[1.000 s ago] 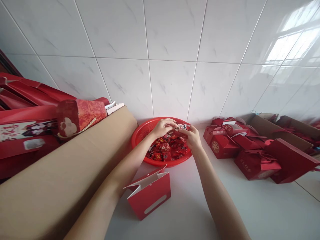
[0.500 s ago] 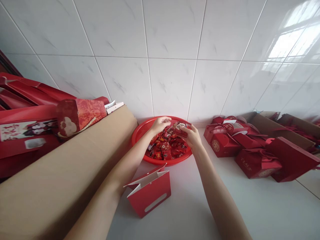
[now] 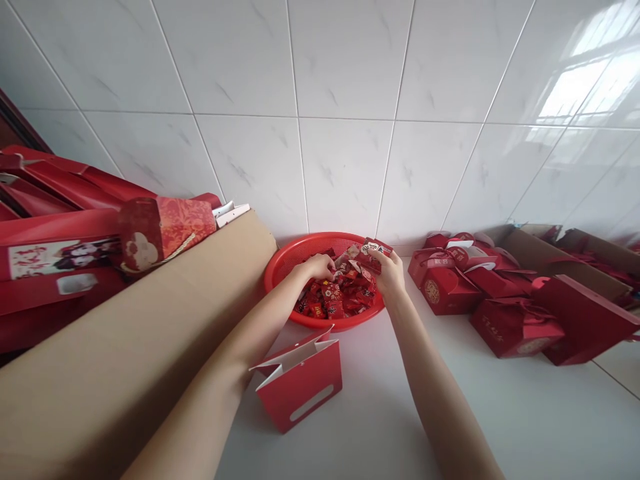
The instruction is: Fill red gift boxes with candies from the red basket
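Note:
A round red plastic basket (image 3: 283,263) stands against the tiled wall, with many small red wrapped packets (image 3: 333,293) in it. My left hand (image 3: 320,267) is down at the packets, its fingers closed; what they pinch, if anything, is too small to make out. Over the basket's right side, my right hand (image 3: 391,272) grips red printed packets (image 3: 376,248) between thumb and fingers. In front of the basket, below my hands, a red paper gift box (image 3: 303,387) stands upright with its top open.
A long cardboard box (image 3: 150,307) holding red bags and boxes (image 3: 65,233) runs along the left. To the right are several closed red gift boxes (image 3: 450,283), with open cartons (image 3: 545,260) of red items behind them.
My left hand has moved down into the packets and its fingers have closed. My right hand still holds its packets, shifted slightly to the right and tilted.

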The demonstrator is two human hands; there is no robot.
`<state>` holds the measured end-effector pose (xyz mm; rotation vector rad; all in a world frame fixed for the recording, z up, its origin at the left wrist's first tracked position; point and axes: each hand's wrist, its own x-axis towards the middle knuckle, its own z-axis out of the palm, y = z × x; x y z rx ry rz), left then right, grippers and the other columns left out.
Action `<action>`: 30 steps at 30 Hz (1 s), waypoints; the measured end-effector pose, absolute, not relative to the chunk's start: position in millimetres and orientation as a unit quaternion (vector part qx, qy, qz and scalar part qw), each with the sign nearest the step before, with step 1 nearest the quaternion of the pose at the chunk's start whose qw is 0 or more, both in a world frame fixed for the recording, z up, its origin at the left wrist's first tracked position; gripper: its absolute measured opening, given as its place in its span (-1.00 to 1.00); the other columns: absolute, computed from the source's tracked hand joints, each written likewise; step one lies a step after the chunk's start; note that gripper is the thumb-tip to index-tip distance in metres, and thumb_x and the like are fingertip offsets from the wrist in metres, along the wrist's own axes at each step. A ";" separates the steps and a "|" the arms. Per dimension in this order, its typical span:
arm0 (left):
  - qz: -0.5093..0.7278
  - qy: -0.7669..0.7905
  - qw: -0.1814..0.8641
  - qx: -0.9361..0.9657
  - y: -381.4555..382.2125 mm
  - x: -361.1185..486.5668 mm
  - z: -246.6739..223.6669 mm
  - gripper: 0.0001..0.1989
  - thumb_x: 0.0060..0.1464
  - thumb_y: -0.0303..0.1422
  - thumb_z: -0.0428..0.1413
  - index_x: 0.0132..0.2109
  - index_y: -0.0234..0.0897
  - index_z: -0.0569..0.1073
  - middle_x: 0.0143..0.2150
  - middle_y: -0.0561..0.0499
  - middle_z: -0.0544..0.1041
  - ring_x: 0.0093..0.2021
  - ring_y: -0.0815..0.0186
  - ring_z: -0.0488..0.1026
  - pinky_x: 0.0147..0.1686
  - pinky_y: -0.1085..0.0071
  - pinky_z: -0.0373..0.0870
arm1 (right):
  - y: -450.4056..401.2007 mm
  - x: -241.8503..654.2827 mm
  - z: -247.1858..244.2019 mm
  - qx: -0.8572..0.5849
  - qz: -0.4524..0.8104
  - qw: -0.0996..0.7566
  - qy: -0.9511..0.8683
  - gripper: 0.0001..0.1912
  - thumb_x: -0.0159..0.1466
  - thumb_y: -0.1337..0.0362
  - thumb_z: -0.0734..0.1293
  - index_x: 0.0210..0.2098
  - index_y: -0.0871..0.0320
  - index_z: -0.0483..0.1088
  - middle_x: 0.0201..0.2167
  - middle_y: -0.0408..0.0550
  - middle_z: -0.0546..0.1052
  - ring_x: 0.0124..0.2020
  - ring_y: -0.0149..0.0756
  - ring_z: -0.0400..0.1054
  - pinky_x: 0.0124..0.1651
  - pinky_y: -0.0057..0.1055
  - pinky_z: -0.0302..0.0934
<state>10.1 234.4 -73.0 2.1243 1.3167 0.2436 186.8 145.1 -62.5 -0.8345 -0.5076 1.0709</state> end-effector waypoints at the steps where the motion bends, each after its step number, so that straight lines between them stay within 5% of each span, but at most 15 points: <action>1: 0.091 0.496 0.316 0.804 233.6 8.4 -71.4 -0.71 0.28 -0.17 0.11 -0.08 -0.33 0.51 -0.08 -0.03 0.54 -0.13 0.20 0.51 -0.12 0.24 0.51 | 144.8 186.7 -62.2 -0.385 0.490 0.747 -0.231 -0.78 -0.14 0.42 0.48 -0.46 0.16 0.46 -0.55 -0.16 0.58 -0.48 -0.30 0.48 -0.43 -0.39 0.45; 6: 0.111 0.479 0.344 0.800 220.4 4.0 -65.5 -0.79 0.10 -0.22 0.28 -0.27 -0.29 0.58 -0.28 0.03 0.60 -0.25 0.21 0.50 -0.22 0.38 0.47 | 145.6 186.9 -63.0 -0.378 0.496 0.745 -0.238 -0.79 -0.13 0.42 0.48 -0.46 0.17 0.46 -0.54 -0.15 0.59 -0.49 -0.29 0.49 -0.42 -0.38 0.46; 12: 0.253 0.437 0.378 0.776 192.7 7.5 -59.8 -0.69 0.28 -0.19 0.12 0.04 -0.30 0.48 0.05 -0.06 0.49 -0.02 0.11 0.49 -0.05 0.18 0.51 | 146.5 187.7 -64.2 -0.369 0.511 0.735 -0.248 -0.79 -0.13 0.44 0.50 -0.48 0.18 0.47 -0.55 -0.12 0.59 -0.50 -0.27 0.51 -0.42 -0.39 0.47; 20: 0.313 0.415 0.388 0.761 167.1 10.7 -36.0 -0.64 0.24 -0.20 0.15 0.09 -0.30 0.46 0.09 -0.09 0.49 0.03 0.08 0.47 0.00 0.11 0.49 | 143.7 185.1 -58.5 -0.370 0.502 0.750 -0.221 -0.83 -0.10 0.47 0.47 -0.50 0.19 0.46 -0.60 -0.15 0.57 -0.55 -0.30 0.48 -0.48 -0.43 0.43; 27: 0.430 0.378 0.422 0.703 88.2 -11.6 -28.5 -0.57 -0.02 -0.11 0.18 0.05 0.21 0.50 0.11 0.22 0.54 0.28 -0.05 0.33 0.03 0.09 0.52 | 146.0 187.1 -60.7 -0.376 0.503 0.744 -0.227 -0.82 -0.08 0.48 0.48 -0.49 0.19 0.45 -0.58 -0.15 0.57 -0.54 -0.31 0.49 -0.47 -0.43 0.44; 30: 0.452 0.367 0.438 0.685 65.5 -17.1 -26.6 -0.54 -0.04 -0.16 0.19 0.07 0.21 0.48 0.18 0.21 0.49 0.31 0.00 0.29 0.18 0.06 0.42 | 146.0 187.2 -60.3 -0.388 0.513 0.729 -0.235 -0.83 -0.08 0.49 0.47 -0.49 0.20 0.46 -0.56 -0.14 0.58 -0.54 -0.32 0.48 -0.47 -0.43 0.44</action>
